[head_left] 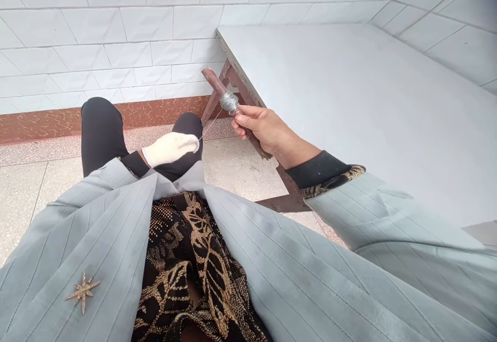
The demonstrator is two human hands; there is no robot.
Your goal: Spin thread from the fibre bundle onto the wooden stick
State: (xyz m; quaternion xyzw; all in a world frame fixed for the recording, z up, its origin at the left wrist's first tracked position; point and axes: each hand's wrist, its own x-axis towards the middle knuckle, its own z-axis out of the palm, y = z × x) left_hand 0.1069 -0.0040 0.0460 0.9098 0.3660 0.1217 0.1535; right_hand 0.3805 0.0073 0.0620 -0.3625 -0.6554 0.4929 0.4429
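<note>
My right hand [261,126], bare, is closed around a brown rod [214,80] just below a coil of thin silvery wire [229,102] wound on it. The rod slants, with its upper end pointing away to the left. My left hand [171,149] wears a white glove and is closed near my knee. From the coil, a single strand of wire [212,123] runs taut down to the gloved fingers, which pinch it. How the fingertips of the left hand grip the strand is hidden by the glove.
A white-topped table [330,73] with brown legs stands to the right, its edge beside my right hand. Ahead is a white tiled wall [116,26] with a brown skirting strip [145,116]. My knees [101,124] are below, above a speckled tile floor [236,168].
</note>
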